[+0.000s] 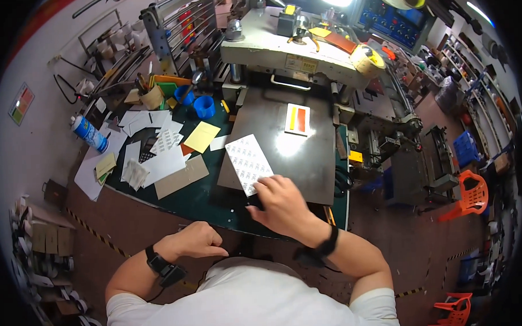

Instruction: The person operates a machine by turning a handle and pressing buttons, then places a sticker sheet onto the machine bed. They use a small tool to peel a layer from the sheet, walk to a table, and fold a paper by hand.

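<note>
Near the frame's centre, a white patterned sheet [246,158] slants over the dark plate [313,172], its lower right corner under the bent fingers of the right hand [284,207]; whether they pinch it, I cannot tell. Lower left, the left hand [190,242] curls loosely, palm hidden, contents unclear.

White printed sheet [246,160], rect., approx. twice as long as wide; thin, stiff-looking, straight edges, corners sq. Upper face has rows of small repeated grey marks, too small to make out, w/ white btwn. Lies at L side of dark metal plate [313,172], nr its front, long axis slanting: far end to L, near end to R. Far L corner abt at plate's L edge. R hand's [282,205] fingers overlap near R corner, hiding that bit; can't tell if pinched or just touched. Looks flat, no visible folds; whether near end is slightly raised, unclear.
</note>
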Motion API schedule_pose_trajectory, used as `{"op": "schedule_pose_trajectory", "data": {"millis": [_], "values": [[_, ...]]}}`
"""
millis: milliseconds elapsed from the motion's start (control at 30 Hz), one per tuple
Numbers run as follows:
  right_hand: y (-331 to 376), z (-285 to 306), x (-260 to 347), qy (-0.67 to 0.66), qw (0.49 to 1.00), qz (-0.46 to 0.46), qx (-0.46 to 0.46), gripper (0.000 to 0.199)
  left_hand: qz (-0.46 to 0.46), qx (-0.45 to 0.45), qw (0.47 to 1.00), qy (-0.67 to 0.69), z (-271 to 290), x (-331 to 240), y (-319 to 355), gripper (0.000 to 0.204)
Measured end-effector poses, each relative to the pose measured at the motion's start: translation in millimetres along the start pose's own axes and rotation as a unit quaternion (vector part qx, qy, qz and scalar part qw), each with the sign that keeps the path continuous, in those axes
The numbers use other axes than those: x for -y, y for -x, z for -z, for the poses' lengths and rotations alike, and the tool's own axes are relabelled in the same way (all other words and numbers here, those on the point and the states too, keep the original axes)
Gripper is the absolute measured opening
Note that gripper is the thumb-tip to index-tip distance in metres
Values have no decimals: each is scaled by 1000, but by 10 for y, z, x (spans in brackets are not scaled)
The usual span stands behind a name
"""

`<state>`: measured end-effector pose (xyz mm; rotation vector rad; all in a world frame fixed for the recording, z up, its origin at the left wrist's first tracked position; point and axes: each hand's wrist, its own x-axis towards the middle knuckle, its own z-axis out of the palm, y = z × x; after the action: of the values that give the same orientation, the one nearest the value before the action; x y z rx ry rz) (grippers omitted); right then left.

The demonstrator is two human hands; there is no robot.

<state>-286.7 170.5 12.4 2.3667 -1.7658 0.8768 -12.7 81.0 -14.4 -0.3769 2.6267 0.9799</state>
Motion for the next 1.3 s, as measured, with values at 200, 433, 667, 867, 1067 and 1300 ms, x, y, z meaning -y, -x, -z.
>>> {"op": "schedule_pose_trajectory", "data": {"millis": [200, 433, 667, 867, 1067, 1300], "values": [[-41, -340, -111, 111, 990, 30, 82, 42, 11, -115, 988, 102, 214, -103, 20, 25], [103, 101, -572, -5, 991, 130, -37, 28, -110, -171, 971, 123, 622, -54, -39, 11], [-141, 585, -1284, 94, 981, 122, -120, 23, -248, -311, 913, 90, 1085, -185, -779, 13], [-359, 389, -1760, 121, 978, 73, -152, 28, -230, -448, 857, -112, 1369, -215, -1761, 38], [-292, 160, -1980, 40, 996, -10, -75, 28, -194, -403, 867, -220, 1425, 142, -2388, 58], [-254, 168, -1981, 16, 992, -60, -110, 25, -183, -368, 890, -201, 1426, 197, -2460, 67]]}}
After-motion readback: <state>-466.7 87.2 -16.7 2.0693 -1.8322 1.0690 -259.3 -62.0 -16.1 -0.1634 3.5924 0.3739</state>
